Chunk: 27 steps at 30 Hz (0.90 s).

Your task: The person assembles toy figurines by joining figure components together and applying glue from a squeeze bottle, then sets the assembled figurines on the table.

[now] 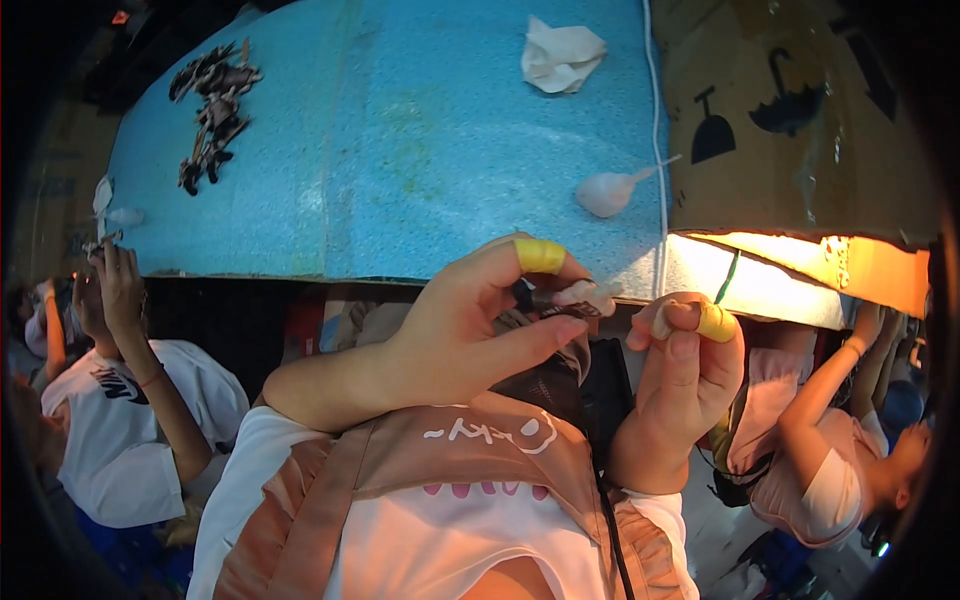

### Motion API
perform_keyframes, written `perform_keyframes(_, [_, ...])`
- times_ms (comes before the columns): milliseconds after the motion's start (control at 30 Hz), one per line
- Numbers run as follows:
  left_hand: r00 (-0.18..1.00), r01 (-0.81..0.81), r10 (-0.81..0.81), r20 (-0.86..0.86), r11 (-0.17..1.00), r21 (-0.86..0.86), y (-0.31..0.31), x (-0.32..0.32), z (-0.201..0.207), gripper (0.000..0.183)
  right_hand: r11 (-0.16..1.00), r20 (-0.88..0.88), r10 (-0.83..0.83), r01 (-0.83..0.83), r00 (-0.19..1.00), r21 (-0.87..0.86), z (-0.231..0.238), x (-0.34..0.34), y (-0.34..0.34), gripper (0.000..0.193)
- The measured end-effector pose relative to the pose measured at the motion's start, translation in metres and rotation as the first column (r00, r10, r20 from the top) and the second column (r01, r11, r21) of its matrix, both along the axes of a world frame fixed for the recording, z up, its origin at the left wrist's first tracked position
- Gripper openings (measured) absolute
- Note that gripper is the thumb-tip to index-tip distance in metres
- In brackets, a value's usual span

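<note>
My left hand [480, 325] is closed round a small figurine [585, 298], pinkish at its tip and dark where it runs in between the fingers. Most of the figurine is hidden by the hand. Yellow tape wraps one of that hand's fingers. To its right, and apart from it, my right hand [690, 370] makes a pinch, with yellow tape round a finger too. Whatever lies between its fingertips is too small to make out. Both hands are raised just in front of the near edge of the blue tabletop [430, 180].
A cluster of small dark and pinkish figurines [215, 120] lies far left. A crumpled white tissue [562, 58] and a translucent squeeze bottle [606, 194] with a thin spout are on the right. Beyond a white cord [655, 110] stands a cardboard box [850, 170]. Co-workers sit at both sides.
</note>
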<state>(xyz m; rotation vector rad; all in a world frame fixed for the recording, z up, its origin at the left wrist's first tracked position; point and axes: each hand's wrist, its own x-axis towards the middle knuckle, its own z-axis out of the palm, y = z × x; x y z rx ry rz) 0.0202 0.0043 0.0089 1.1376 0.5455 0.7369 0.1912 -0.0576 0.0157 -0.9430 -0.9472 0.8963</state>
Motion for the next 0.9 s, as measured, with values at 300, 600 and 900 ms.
perform_keyframes(300, [0.986,-0.123,0.147,-0.083,0.961,0.246,-0.005,-0.008,-0.009,0.032,0.99,0.257,-0.1,0.07,0.961,0.12,-0.004,-0.014,0.008,0.022])
perform_keyframes(600, [0.987,-0.049,0.092,-0.132,0.954,0.295,0.001,-0.011,-0.002,0.031,0.997,0.429,-0.074,0.054,0.9,0.058,-0.005,-0.014,0.006,0.019])
perform_keyframes(900, [0.974,-0.063,0.165,-0.154,0.855,0.515,0.003,-0.008,-0.004,0.033,0.995,0.569,-0.094,0.065,0.817,0.071,-0.011,-0.004,0.012,0.027])
